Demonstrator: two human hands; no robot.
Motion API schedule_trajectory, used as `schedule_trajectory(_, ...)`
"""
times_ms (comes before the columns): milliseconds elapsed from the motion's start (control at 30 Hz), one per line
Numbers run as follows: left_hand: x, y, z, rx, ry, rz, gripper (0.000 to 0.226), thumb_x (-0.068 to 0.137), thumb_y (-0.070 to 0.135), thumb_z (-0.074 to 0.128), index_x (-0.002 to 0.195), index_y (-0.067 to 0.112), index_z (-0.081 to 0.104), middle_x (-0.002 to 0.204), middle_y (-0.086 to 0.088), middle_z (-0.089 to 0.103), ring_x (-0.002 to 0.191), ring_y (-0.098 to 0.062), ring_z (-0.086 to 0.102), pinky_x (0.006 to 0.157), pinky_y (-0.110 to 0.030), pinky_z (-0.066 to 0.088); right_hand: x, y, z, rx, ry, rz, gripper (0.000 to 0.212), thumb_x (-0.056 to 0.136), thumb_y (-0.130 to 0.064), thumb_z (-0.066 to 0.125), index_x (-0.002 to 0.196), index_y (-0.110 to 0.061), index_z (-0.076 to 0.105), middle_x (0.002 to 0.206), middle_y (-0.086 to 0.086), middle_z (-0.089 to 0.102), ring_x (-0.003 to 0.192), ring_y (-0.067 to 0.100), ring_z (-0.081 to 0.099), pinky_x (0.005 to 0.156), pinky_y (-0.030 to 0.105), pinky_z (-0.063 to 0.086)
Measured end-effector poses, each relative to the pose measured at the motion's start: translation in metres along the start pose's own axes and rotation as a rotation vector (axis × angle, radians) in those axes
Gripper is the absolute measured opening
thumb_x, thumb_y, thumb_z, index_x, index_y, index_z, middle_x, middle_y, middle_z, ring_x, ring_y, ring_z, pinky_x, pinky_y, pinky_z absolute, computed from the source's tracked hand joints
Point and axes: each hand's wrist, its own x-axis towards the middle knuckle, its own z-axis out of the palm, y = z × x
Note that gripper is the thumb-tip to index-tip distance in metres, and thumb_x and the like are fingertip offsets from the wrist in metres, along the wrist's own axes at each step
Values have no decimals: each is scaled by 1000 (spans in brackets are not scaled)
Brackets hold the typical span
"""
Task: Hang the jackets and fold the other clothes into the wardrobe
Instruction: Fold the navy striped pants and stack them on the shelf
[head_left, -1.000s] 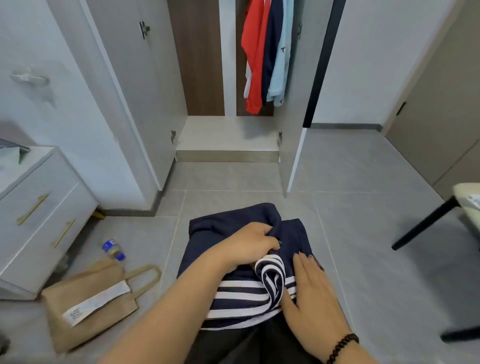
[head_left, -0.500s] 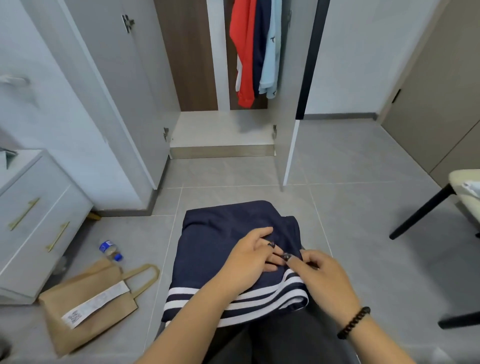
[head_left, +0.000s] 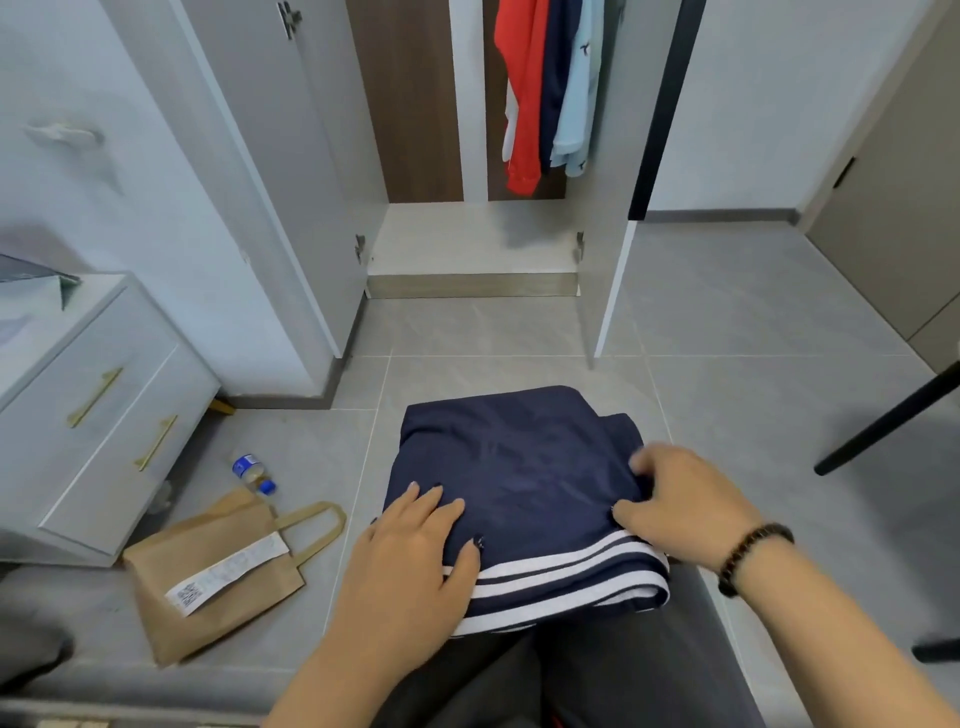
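A folded navy garment with white stripes along its near edge lies on my lap. My left hand presses flat on its left side, fingers straight. My right hand rests at its right edge with fingers curled round the fabric there. Straight ahead the wardrobe stands with both doors open. Inside it hang a red jacket, a navy one and a light blue one. The wardrobe's pale bottom shelf is bare.
A grey drawer chest stands at the left. On the floor beside it lie a brown paper bag and a small bottle. A black chair leg slants in at the right.
The striped roll has been tucked under, leaving a flat folded bundle. My hands moved apart from the middle: the left to the left side, the right to the right edge.
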Motion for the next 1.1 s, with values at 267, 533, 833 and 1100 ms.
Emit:
schedule_trajectory(267, -14, -7, 1, -401, 159, -19, 43, 92, 33, 60, 134, 35, 50, 145, 26, 37, 134, 10, 28, 109, -5, 20, 90, -149, 46, -277, -105, -515, 46, 93, -31, 52, 136, -15, 45, 142, 5, 44, 129, 26, 42, 111, 45, 29)
schedule_trajectory(533, -31, -39, 12, -813, 405, -328, 20, 81, 22, 73, 87, 34, 58, 90, 14, 59, 85, -6, 59, 69, -21, 47, 168, -174, 110, -123, -328, -274, 35, 88, -28, 64, 113, -4, 65, 117, 12, 66, 106, 28, 61, 93, 37, 51)
schedule_trajectory(833, -33, -56, 8, -663, 327, -29, 26, 86, 13, 62, 82, 38, 53, 80, 13, 58, 72, -4, 53, 67, -7, 39, 188, -156, 125, 88, -112, -70, 16, 87, -18, 59, 96, -8, 68, 105, 7, 68, 98, 28, 61, 92, 36, 49)
schedule_trajectory(1100, -33, -51, 12, -690, 314, -107, 22, 91, 23, 58, 73, 36, 57, 68, 14, 58, 63, -2, 52, 61, -10, 39, 160, -139, 123, -224, 47, -272, 24, 91, -10, 47, 108, -16, 64, 116, 5, 59, 108, 26, 53, 91, 35, 36)
